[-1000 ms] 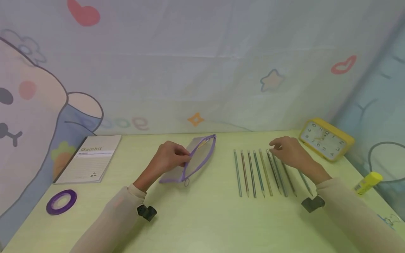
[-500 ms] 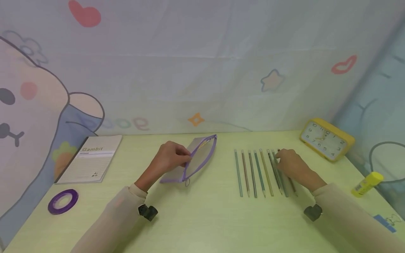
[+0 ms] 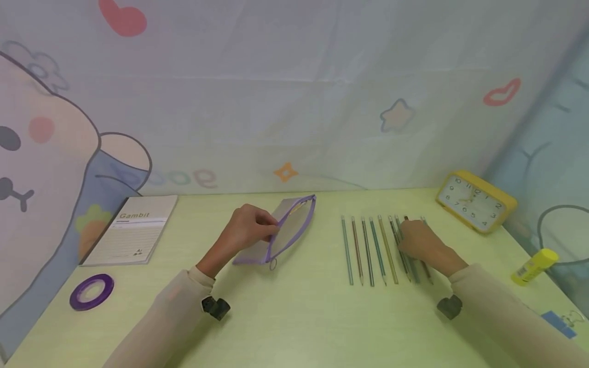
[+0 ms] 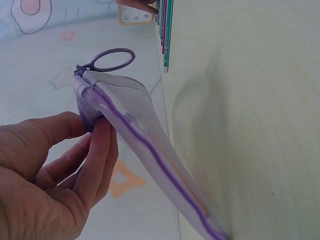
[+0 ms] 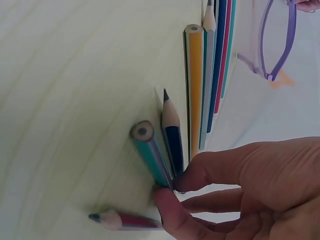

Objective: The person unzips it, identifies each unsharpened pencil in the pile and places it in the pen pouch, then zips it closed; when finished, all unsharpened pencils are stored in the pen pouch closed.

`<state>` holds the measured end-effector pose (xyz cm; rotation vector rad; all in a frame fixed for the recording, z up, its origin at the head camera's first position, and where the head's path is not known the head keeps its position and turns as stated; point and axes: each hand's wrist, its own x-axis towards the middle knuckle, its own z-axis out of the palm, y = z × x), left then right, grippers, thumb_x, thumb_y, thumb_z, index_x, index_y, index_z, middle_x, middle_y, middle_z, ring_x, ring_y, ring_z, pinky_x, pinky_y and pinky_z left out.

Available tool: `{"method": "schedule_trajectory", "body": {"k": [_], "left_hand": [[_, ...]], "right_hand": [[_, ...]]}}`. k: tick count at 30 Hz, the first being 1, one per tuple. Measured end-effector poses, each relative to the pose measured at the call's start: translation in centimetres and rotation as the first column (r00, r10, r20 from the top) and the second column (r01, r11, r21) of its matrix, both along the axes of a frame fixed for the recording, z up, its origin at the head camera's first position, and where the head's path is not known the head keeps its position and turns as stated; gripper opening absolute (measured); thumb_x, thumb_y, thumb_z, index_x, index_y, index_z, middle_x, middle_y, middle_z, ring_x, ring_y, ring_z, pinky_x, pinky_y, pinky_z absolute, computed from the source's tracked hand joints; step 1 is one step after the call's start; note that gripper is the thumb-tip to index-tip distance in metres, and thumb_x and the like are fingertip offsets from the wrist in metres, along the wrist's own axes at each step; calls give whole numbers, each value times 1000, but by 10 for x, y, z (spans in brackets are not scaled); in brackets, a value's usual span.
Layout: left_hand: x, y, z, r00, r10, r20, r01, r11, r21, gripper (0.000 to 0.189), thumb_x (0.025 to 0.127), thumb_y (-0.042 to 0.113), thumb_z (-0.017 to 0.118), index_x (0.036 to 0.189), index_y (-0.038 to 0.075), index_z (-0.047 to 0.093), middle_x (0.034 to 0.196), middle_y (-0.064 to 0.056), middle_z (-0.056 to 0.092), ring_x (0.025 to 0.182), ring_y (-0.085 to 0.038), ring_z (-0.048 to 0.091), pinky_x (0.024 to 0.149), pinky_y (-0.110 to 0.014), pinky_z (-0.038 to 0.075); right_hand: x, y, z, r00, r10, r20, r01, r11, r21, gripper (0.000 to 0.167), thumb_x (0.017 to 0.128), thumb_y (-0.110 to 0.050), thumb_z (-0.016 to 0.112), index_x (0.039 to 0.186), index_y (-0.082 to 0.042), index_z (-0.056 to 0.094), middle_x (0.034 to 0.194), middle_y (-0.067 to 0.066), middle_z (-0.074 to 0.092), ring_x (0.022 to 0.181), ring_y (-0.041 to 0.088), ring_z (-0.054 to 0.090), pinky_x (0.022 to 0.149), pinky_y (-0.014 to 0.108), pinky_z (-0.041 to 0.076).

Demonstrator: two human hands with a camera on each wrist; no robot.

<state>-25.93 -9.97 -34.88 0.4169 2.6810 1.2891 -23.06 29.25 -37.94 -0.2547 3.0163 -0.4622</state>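
Observation:
My left hand (image 3: 250,227) pinches the purple zip edge of a translucent pencil pouch (image 3: 294,232), whose mouth gapes. Something thin and yellow-orange shows inside the pouch, and a ring hangs from its zip. Over the row of pencils on the right, my right hand (image 3: 423,243) has its thumb and index finger around a teal pencil (image 5: 150,155), its unsharpened end toward the wrist camera. A dark blue pencil (image 5: 172,137) lies close beside it, and a dark red pencil (image 5: 132,221) on the other side. The hand covers parts of these pencils in the head view.
More pencils lie side by side left of the right hand, among them a yellow pencil (image 3: 388,250). A yellow alarm clock (image 3: 476,202), glue stick (image 3: 534,267) and blue binder clip (image 3: 559,324) stand or lie right. A notebook (image 3: 131,230) and purple tape roll (image 3: 92,292) lie left.
My right hand has come down from above the pencils' eraser ends and slightly toward me, fingers closing on the teal pencil. The left hand and the pouch have stayed in place.

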Motion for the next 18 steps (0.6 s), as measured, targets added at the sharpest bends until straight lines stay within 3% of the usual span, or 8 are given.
{"method": "schedule_trajectory", "body": {"k": [5,7,9,12,13,16,18], "left_hand": [[1,0,1,1000,0,2,0,1000,-3,18,89,18,73,101,5,80,91,-8,80,74,-17,78,79,-34,60],[1,0,0,1000,0,-2,0,1000,-5,18,89,17,73,100,6,80,91,-8,80,74,-17,78,78,-34,60],[1,0,0,1000,1,-5,-1,1000,-8,16,89,17,73,99,6,80,90,-8,80,73,-17,78,78,-35,60],[1,-1,0,1000,3,-9,-3,1000,-12,15,89,17,73,97,7,80,90,-8,80,73,-17,77,79,-35,60],[1,-1,0,1000,3,-9,-3,1000,-12,15,89,17,73,97,8,80,90,-7,80,73,-17,77,79,-35,60],[1,-1,0,1000,4,-10,-5,1000,-8,15,89,17,73,97,8,80,90,-8,80,73,-17,77,79,-35,60],[1,-2,0,1000,6,-9,-6,1000,-5,15,89,17,73,97,7,80,90,-8,80,73,-17,77,80,-35,60]], "right_hand": [[-2,2,3,999,-15,43,16,1000,-12,21,78,6,53,69,-9,41,62,2,42,53,12,40,51,25,35],[-2,3,8,996,-26,81,29,999,-37,5,81,4,55,78,4,51,68,12,52,54,13,45,52,26,40],[-3,3,14,994,-31,108,38,997,-64,19,85,2,57,96,17,57,72,15,58,54,14,52,55,27,44],[-5,2,25,992,-25,125,41,992,-120,47,90,-3,58,127,24,49,73,14,63,56,16,61,56,28,47],[-5,1,30,992,-20,124,37,990,-139,49,92,-5,58,130,23,48,71,10,63,57,16,63,56,28,47],[-4,-6,44,993,15,117,8,980,-197,60,95,-12,58,142,21,39,90,20,70,66,19,71,61,32,51],[-2,-15,54,990,50,132,-14,965,-263,66,96,-15,57,148,18,33,113,26,68,75,21,74,69,34,54]]}}
